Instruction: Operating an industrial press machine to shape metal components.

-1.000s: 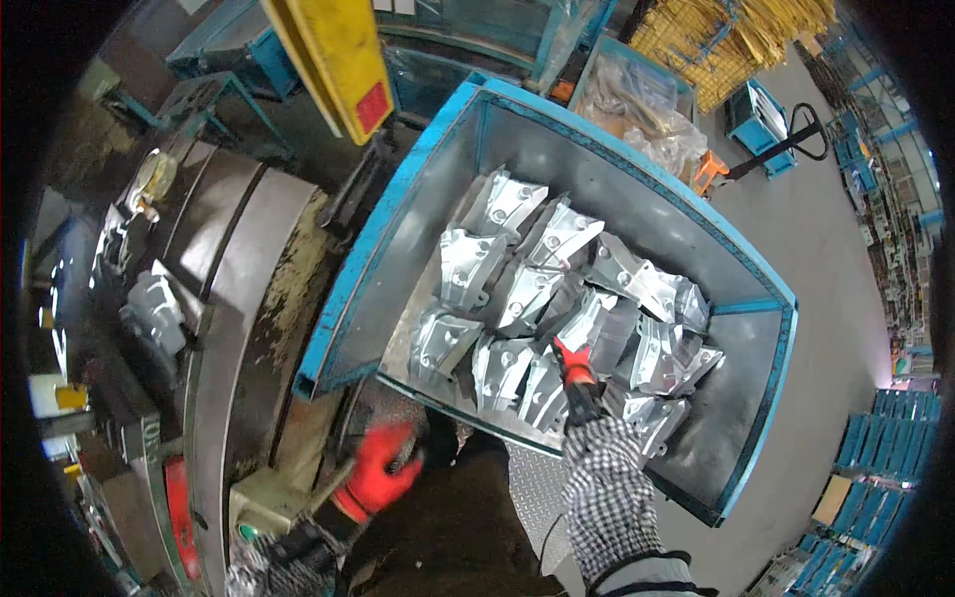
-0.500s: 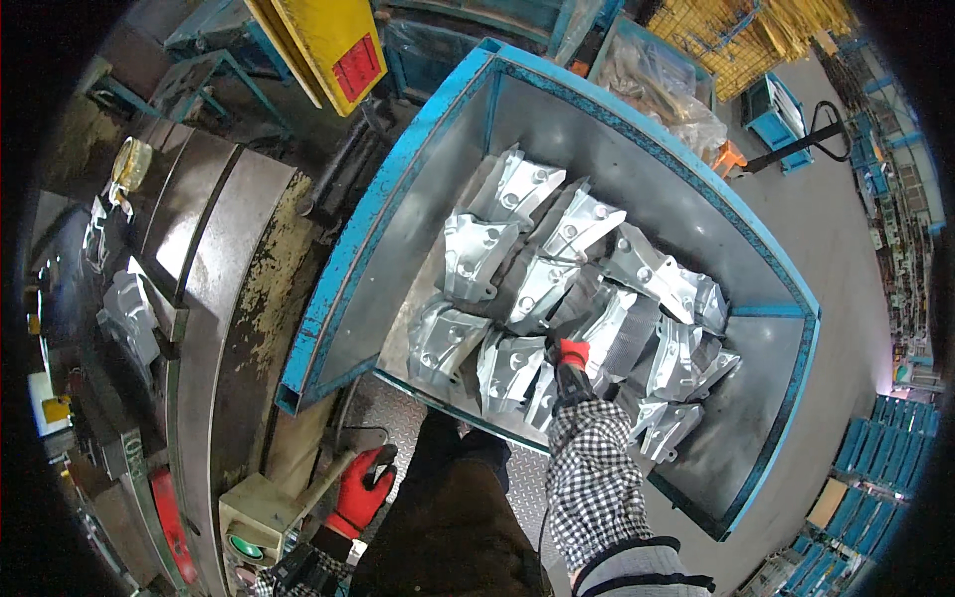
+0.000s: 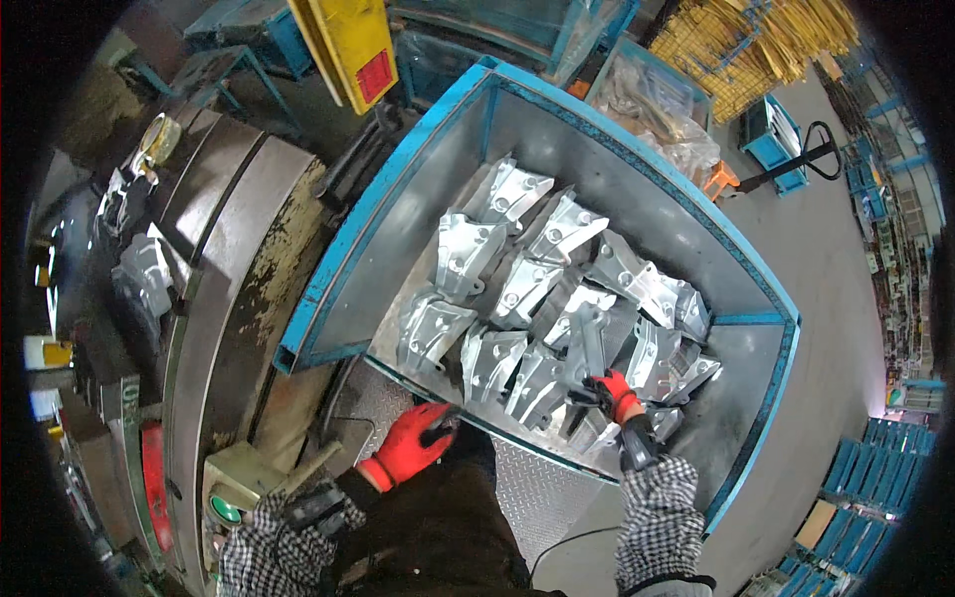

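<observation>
My right hand, in a red and black glove, is closed on the lower edge of a stamped metal bracket. The bracket stands tilted above others of its kind in a blue-rimmed metal bin. Rows of silvery brackets with bosses and holes cover the bin floor, some overlapping. Outside the bin's near edge, my left hand hovers in a matching glove. Its fingers are loosely bent with thumb apart, and nothing shows in them.
At left is a heavy machine bed with a metal part on it. A box with a green button sits near my left forearm. A yellow panel juts in above. Beyond the bin stands a pallet jack.
My right hand has shifted right and toward me, and a bracket now stands raised in its grip. My left hand has moved up and right, toward the bin's near edge.
</observation>
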`<state>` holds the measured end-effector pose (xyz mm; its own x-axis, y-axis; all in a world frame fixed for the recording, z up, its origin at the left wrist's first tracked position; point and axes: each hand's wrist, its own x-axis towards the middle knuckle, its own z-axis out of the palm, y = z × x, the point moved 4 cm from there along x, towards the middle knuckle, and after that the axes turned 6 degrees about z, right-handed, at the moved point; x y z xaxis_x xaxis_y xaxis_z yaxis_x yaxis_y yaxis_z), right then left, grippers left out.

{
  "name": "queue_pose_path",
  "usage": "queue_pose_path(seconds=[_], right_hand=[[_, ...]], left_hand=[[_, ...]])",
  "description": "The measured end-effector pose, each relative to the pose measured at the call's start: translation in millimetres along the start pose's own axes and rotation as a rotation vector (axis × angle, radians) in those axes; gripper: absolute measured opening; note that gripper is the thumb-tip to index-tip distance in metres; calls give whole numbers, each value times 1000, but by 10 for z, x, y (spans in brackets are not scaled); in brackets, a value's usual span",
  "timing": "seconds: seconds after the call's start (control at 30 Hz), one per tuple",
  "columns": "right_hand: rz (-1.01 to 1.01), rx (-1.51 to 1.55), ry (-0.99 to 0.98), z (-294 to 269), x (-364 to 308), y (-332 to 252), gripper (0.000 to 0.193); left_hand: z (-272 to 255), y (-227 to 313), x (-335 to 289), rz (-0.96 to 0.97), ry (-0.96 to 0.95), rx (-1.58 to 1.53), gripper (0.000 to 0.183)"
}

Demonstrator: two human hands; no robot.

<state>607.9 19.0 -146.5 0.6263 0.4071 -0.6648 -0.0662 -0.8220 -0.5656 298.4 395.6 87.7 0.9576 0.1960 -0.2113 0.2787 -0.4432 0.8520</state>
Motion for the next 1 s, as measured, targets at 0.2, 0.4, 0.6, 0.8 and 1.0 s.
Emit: queue_pose_path(seconds=[0.2,0.4,0.6,0.8,1.0], right_hand=[[52,-441,-462,-311,-1214,-935,60],[-72,-837,-1013,-191,-2239,-2224,51],[-270,-887,-1220,-61,-2224,-3159,69],[-416,356,-916,-488,-1818,-3974,66],[-219,899,-1389,1250,-1923,-3945,59]], left_hand=[[447,990,648,622,-101,269,100],[1202,1169,493,544,-758,242,88],[1025,994,-209,314,-409,-37,59],[197,560,-802,-10,1,-388,63],[-843,189,-1147,-134,580,-965,44]])
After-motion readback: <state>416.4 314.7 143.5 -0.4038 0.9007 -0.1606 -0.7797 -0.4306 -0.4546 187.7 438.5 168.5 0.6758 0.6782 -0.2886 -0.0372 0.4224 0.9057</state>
